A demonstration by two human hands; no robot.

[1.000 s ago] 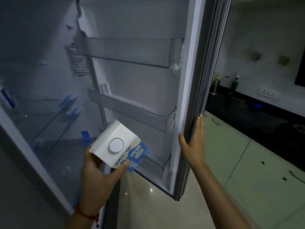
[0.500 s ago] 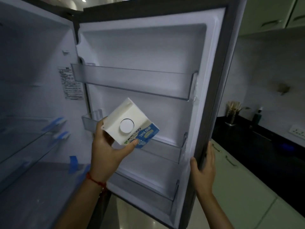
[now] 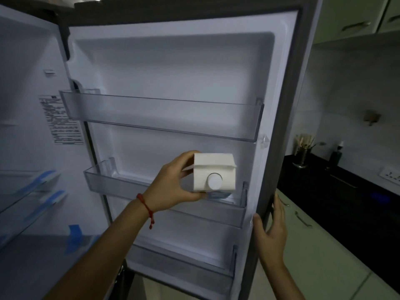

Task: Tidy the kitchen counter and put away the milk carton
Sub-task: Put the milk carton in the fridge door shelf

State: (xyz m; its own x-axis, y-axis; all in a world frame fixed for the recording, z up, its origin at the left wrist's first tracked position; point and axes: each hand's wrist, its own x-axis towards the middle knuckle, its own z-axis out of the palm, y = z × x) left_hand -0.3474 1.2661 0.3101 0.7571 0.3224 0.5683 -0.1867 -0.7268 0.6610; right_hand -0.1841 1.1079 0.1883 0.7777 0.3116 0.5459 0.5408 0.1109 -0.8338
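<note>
At the clear plastic middle door shelf, the left hand gripped a white gable-topped milk carton, upright, round cap forward. The right hand curled around the refrigerator door edge.

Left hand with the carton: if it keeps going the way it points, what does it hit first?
Probably the middle door bin: the left hand holds the carton upright, low at that bin's right end. Behind it is the door liner. Depth unclear.
</note>
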